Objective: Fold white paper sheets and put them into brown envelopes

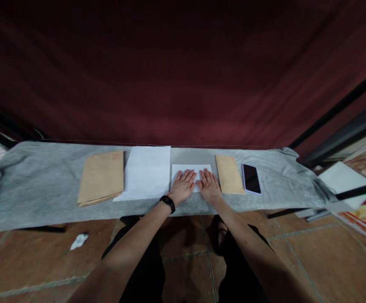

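Both of my hands lie flat on a small white sheet of paper (192, 168), which looks folded, at the middle of the cloth-covered table. My left hand (182, 186), with a black band on the wrist, covers the sheet's left part, its fingers stretched out. On the right part my right hand (209, 187) rests palm down, fingers spread. A stack of larger white paper (148, 172) is to the left of my left hand. Just right of my right hand is a single brown envelope (231, 174).
A pile of brown envelopes (102, 176) lies at the left of the paper stack. Right of the single envelope is a phone (251, 179) with a dark screen. Grey cloth (50, 181) covers the narrow table, and a dark red curtain (183, 84) hangs behind it. Crumpled white paper (79, 241) is on the tiled floor.
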`<move>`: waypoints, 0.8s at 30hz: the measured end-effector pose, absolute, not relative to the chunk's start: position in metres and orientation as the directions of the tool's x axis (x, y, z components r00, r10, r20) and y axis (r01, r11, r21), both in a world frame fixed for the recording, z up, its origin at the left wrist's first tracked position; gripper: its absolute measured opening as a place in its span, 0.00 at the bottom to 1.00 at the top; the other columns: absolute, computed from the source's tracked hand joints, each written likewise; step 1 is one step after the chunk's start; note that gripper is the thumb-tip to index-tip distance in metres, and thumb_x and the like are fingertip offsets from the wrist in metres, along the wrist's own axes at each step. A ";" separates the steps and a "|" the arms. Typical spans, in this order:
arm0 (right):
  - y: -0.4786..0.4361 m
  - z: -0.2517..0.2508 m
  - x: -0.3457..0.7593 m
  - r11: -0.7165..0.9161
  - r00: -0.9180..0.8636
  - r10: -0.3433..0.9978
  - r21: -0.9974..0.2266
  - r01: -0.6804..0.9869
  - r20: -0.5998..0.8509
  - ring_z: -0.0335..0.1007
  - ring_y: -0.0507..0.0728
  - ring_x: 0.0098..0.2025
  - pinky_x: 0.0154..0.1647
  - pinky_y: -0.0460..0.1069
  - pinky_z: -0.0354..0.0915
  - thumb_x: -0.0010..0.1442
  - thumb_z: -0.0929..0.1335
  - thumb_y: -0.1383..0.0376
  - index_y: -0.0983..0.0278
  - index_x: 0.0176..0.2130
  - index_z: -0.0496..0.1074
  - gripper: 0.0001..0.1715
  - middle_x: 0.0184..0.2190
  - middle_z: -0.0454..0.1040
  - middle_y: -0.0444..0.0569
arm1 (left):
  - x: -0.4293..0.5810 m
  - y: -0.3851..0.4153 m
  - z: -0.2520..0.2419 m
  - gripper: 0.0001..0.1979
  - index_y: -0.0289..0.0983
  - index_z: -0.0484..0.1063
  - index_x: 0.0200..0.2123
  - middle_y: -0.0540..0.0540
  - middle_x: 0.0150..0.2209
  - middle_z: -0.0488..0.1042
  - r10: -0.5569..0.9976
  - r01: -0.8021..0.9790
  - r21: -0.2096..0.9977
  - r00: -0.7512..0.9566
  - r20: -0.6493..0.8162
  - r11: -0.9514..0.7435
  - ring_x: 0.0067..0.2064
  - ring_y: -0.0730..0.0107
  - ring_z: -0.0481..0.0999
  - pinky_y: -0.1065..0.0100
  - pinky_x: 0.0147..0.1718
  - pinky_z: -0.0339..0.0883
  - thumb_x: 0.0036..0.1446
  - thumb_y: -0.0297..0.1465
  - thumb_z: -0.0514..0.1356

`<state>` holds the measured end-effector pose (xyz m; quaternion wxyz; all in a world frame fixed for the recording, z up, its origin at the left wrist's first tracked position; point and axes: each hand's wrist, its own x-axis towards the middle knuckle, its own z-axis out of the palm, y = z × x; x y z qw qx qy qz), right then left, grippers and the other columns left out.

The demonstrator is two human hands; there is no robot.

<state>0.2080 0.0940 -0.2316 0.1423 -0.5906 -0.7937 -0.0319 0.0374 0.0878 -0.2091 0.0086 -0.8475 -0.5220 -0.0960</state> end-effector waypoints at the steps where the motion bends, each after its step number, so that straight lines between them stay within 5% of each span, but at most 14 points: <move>1: 0.094 -0.231 0.207 0.298 -0.260 0.928 -0.112 0.948 0.266 0.49 0.64 0.70 0.67 0.62 0.48 0.71 0.57 0.57 0.68 0.69 0.54 0.32 0.70 0.51 0.61 | 0.039 0.087 -0.208 0.26 0.40 0.57 0.67 0.44 0.69 0.56 0.891 0.893 0.085 0.425 0.163 -0.442 0.70 0.60 0.53 0.47 0.67 0.44 0.68 0.34 0.44; 24: 0.092 -0.235 0.197 0.257 -0.209 0.915 -0.097 0.962 0.345 0.54 0.67 0.68 0.65 0.63 0.52 0.69 0.59 0.61 0.72 0.66 0.58 0.31 0.68 0.55 0.65 | 0.040 0.072 -0.212 0.27 0.40 0.54 0.68 0.46 0.71 0.52 0.909 0.908 0.107 0.389 0.149 -0.406 0.72 0.59 0.46 0.46 0.68 0.39 0.69 0.38 0.43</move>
